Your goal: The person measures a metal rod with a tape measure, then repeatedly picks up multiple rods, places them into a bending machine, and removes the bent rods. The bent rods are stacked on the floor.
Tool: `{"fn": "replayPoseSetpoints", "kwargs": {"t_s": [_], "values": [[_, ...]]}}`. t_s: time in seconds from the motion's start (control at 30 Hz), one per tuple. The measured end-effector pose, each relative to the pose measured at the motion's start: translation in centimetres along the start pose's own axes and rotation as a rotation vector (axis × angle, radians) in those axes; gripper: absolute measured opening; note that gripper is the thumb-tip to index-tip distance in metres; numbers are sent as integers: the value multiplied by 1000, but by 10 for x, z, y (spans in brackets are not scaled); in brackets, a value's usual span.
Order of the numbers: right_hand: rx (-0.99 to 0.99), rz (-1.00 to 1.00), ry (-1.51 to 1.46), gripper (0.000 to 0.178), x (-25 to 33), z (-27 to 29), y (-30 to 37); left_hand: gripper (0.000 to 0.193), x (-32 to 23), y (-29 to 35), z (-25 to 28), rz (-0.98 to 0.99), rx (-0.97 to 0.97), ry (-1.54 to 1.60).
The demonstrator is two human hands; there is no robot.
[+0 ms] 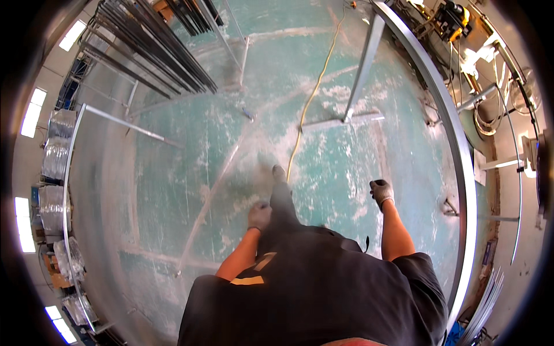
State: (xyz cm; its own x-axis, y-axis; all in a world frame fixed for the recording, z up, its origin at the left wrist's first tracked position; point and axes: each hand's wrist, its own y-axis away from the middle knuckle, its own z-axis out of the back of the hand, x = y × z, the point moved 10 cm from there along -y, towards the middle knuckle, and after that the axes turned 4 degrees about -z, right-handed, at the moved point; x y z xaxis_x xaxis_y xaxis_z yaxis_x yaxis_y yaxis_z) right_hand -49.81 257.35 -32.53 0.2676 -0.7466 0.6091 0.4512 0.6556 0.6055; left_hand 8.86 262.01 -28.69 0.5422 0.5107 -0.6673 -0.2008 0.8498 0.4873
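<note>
My left hand (259, 215), in a grey work glove, hangs beside my forward leg. Motion smears its fingers, so their shape cannot be read. Out to the right, my right hand (381, 191) wears a pale glove with dark finger coating. Its fingers are curled closed, and whatever may be inside them is hidden. Neither hand touches the metal frames around me. Nearest to the right hand is a long grey metal beam (443, 95), some way off to its right. One shoe (279, 173) is stretched forward on the worn green floor (231, 155).
A yellow cable (319, 81) runs along the floor ahead, past a metal stand foot (343, 123). Dark metal bars (153, 46) lie on a rack at far left. Wrapped bundles (55, 161) line the left wall. Thin rods (483, 305) lean at lower right, below hanging cables (490, 115).
</note>
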Motion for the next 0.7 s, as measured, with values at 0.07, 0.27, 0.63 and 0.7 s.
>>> {"fn": "replayPoseSetpoints", "kwargs": {"t_s": [0.07,0.27,0.63,0.7], "values": [[-31,120,-54,30,90,-19,-34,29,-8,-49,3,-76,-36,-51],[-27,-45,336,37,138,-92,-110,33,-110,-287,71,57,153,271],[571,-582,697,36,206,-228,-187,33,-260,-604,175,-120,77,-144],[586,-414,799,31,267,-248,-259,34,-243,-656,142,-121,202,-286]]}}
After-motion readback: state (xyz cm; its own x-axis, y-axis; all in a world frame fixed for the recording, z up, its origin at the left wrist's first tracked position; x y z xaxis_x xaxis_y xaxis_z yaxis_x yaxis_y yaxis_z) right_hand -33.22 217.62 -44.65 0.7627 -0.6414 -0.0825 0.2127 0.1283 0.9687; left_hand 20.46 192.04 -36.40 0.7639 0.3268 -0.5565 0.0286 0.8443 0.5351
